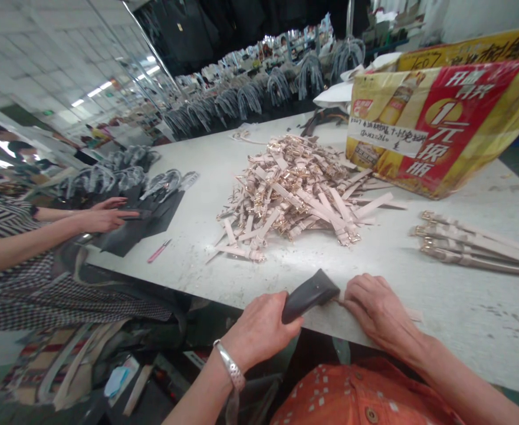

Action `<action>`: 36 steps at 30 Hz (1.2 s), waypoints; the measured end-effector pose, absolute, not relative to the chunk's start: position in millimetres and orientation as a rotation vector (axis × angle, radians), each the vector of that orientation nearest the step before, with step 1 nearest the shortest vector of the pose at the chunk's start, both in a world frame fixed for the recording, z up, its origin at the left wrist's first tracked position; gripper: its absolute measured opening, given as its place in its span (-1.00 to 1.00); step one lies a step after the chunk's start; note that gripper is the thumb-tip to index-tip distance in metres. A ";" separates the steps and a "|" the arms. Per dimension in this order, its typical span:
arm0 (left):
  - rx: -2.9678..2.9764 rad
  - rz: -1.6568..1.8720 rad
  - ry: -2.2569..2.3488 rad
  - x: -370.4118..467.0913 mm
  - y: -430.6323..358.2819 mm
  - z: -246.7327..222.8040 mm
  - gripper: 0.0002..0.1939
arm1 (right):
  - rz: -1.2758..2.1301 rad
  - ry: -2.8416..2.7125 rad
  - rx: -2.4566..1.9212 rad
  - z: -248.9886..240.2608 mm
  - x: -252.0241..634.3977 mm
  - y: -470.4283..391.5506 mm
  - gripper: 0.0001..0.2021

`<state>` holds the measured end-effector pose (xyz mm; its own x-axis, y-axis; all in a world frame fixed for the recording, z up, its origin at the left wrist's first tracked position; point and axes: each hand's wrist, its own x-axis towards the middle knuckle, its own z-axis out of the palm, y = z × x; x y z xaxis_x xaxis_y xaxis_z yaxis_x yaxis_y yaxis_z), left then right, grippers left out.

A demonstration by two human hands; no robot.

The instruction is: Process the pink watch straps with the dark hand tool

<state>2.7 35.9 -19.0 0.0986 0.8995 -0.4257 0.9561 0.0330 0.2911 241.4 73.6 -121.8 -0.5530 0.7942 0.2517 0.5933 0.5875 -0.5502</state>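
My left hand (266,324) is closed around a dark, flat-sided tool with a broad end (310,295); its exact kind does not show. The tool's wide end lies by the table's front edge, close to the fingertips of my right hand (377,307). Under that hand, fingers bent and pressed together, is a narrow beige strap (414,315), mostly hidden, with its tail showing past the palm. Beyond both hands rises a heap of beige straps with gold-coloured buckles (295,195). Several similar straps (472,242) lie bundled side by side at the right.
A yellow and red cardboard box (432,130) stands on the white table (201,236) at the back right. A pink-handled small tool (158,251) lies at the left. There, a co-worker's hands (104,217) rest over black pieces (153,227). Wrapped grey bundles (131,159) lie behind.
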 end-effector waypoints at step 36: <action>2.113 -0.376 1.630 -4.0 52.4 -0.3 -0.68 | 0.573 -2.236 -1.375 -132.1 233.1 85.3 -0.83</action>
<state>-4.0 52.4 -0.3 0.2673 0.8415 -0.4695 0.9622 -0.2064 0.1780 233.1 85.3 -132.1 -0.4011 0.9022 0.1584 0.7148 0.4164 -0.5618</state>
